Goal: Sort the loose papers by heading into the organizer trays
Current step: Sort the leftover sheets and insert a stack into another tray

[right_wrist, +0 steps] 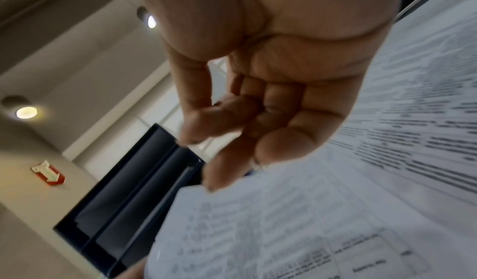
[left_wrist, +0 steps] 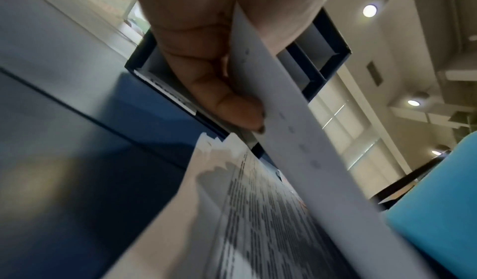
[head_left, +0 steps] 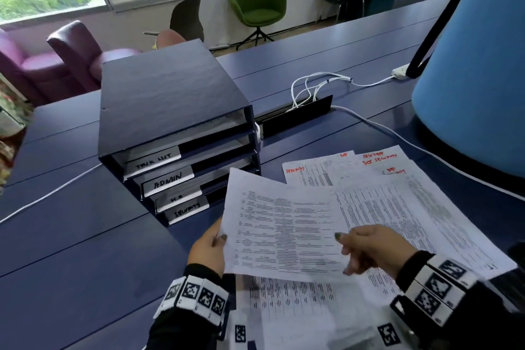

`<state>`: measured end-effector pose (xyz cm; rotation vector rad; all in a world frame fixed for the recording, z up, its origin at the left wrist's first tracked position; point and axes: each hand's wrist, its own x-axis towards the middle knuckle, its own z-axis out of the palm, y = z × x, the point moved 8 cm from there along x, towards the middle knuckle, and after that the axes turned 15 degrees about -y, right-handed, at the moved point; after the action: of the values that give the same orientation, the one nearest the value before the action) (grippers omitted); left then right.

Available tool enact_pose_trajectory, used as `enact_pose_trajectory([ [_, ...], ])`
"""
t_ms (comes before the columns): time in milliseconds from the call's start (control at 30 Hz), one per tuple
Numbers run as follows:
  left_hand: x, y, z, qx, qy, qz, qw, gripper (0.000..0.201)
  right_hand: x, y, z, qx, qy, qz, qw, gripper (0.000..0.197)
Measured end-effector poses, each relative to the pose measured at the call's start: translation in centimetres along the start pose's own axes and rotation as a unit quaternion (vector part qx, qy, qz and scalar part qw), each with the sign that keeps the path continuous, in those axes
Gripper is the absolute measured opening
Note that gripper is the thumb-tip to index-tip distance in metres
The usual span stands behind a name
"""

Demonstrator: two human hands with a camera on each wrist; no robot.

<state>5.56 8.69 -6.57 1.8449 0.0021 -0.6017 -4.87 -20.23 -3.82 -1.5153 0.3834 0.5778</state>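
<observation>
Now 1 organizer [head_left: 176, 133] w/ 4 labelled trays at 11 o'clock on tabletop [head_left: 71, 236]; bottom labels hard to read. Left hand [head_left: 208, 250] pinches 1 sheet [head_left: 284, 233] by its left edge. Right hand [head_left: 375, 247] hovers at 3 o'clock of it, fingers loosely curled, holding nothing. Loose papers [head_left: 397, 196] fanned beneath; count unclear.

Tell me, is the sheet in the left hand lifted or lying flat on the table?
Lifted. The left hand pinches the sheet at its edge, and it stands tilted above the other papers.
</observation>
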Motion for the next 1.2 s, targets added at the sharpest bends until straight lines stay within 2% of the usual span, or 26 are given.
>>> enact_pose_trajectory([
  [100, -0.1, 1.0, 0.5, 0.009, -0.040, 0.037, 0.999, 0.043, -0.2, -1.4, -1.0, -0.030, 0.049, -0.053, 0.997, 0.003],
  [200, -0.8, 2.4, 2.7, 0.032, -0.114, 0.059, 0.991, 0.037, -0.5, -2.1, -1.1, -0.111, 0.096, -0.061, 0.987, 0.040],
  [300, -1.1, 3.2, 5.2, 0.077, -0.188, 0.078, 0.976, 0.046, -1.2, -3.0, -0.5, -0.178, 0.116, -0.051, 0.976, 0.074],
  [367, -1.3, 3.5, 6.4, 0.095, -0.213, 0.083, 0.969, 0.041, -0.9, -2.8, -0.3, -0.235, 0.108, -0.032, 0.965, 0.073],
  [400, -1.3, 3.6, 6.7, 0.105, -0.214, 0.087, 0.967, 0.036, -0.6, -2.5, -0.3, -0.252, 0.096, -0.015, 0.963, 0.060],
  [500, -0.7, 3.1, 5.7, 0.133, -0.152, 0.081, 0.976, 0.029, -0.2, -1.5, -1.1, -0.302, 0.089, 0.025, 0.949, 0.016],
  [533, -0.3, 2.5, 4.9, 0.133, -0.115, 0.063, 0.982, 0.027, -0.2, -1.0, -2.0, -0.303, 0.100, 0.036, 0.947, 0.012],
  [633, 0.8, -0.7, 2.2, 0.187, -0.030, -0.044, 0.981, 0.030, -0.2, 1.0, -5.0, -0.304, 0.134, 0.088, 0.939, 0.025],
  [700, 0.8, -2.5, 1.4, 0.216, -0.004, -0.106, 0.971, 0.036, -0.1, 2.1, -7.4, -0.311, 0.157, 0.118, 0.930, 0.029],
  [767, 0.3, -3.2, 1.5, 0.209, 0.008, -0.129, 0.969, 0.039, -0.1, 2.9, -9.4, -0.299, 0.173, 0.133, 0.929, 0.027],
  [1000, -0.5, -3.9, 3.3, 0.140, 0.045, -0.134, 0.980, 0.055, 0.1, 4.9, -13.3, -0.299, 0.182, 0.167, 0.922, 0.027],
  [1100, -0.6, -3.1, 4.1, 0.102, 0.058, -0.085, 0.989, 0.053, 0.6, 5.1, -14.0, -0.299, 0.163, 0.159, 0.927, 0.010],
  [1200, -0.8, -1.9, 5.5, 0.081, 0.022, -0.021, 0.996, 0.044, 1.2, 4.8, -14.3, -0.262, 0.143, 0.133, 0.945, 0.009],
])
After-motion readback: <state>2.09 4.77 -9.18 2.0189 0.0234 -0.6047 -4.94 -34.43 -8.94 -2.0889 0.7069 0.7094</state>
